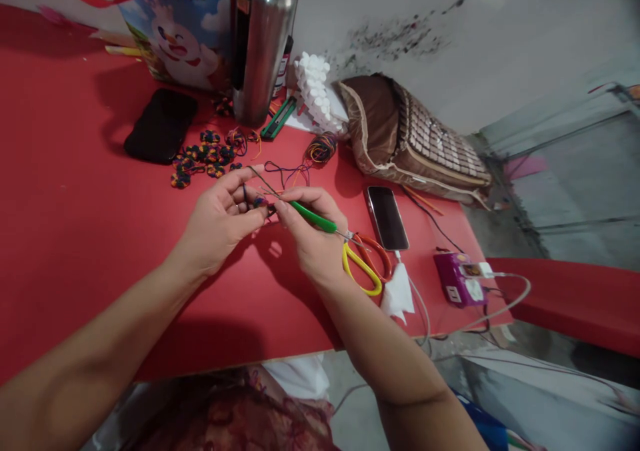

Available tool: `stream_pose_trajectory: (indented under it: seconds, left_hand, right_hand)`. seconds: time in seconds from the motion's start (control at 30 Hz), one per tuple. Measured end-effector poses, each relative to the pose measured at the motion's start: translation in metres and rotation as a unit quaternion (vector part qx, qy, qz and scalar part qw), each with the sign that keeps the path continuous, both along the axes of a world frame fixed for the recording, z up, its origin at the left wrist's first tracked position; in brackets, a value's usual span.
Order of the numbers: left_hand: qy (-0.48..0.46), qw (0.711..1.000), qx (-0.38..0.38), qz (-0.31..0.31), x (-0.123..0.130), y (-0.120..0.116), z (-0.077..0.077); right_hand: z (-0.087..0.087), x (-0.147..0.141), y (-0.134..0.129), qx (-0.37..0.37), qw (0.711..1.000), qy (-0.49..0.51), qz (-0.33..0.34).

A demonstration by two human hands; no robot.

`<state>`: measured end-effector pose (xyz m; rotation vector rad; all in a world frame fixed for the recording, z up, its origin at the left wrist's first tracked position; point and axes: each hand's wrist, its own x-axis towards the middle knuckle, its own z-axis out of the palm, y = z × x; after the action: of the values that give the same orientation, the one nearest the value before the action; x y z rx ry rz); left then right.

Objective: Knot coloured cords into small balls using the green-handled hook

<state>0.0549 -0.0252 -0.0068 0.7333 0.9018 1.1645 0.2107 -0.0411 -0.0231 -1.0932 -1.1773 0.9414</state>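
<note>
My left hand [217,221] pinches a small dark multicoloured yarn piece [260,202] between thumb and fingers, with a strand of yarn looped over the raised index finger. In my right hand [317,234] is a crochet hook with a green handle [313,216], its thin metal tip at the yarn piece. The fingertips of both hands nearly meet there. Behind them lies a ball of multicoloured yarn [321,147], with loose strands trailing toward my hands. Several finished-looking yarn pieces [207,154] in navy, orange and green lie beyond my left hand.
Scissors [367,264] with red and yellow handles lie right of my right hand, near a phone [387,218] on a cable and a purple power strip [460,279]. Farther back are a black case [161,126], a steel flask [263,51], a green cutter [279,118] and a brown cushion [420,131].
</note>
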Motion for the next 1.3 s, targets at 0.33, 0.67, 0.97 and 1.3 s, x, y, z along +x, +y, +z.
stream_pose_trajectory:
  seconds: [0.33, 0.67, 0.97, 1.3]
  left_hand:
    - [-0.067, 0.997, -0.038, -0.014, -0.002, 0.001, -0.002]
    - [-0.069, 0.997, -0.04, -0.022, -0.002, 0.0, -0.004]
    - [-0.068, 0.997, -0.015, -0.015, 0.002, 0.0, -0.007]
    - [-0.035, 0.999, -0.03, -0.003, 0.004, 0.0, -0.005]
  right_hand:
    - [-0.016, 0.006, 0.006, 0.007, 0.999, 0.041, -0.006]
    - [-0.005, 0.003, 0.004, -0.004, 1.0, 0.001, -0.022]
    - [-0.006, -0.001, 0.0, 0.034, 0.999, 0.0, 0.006]
    - [-0.009, 0.003, 0.004, -0.011, 0.998, 0.011, 0.053]
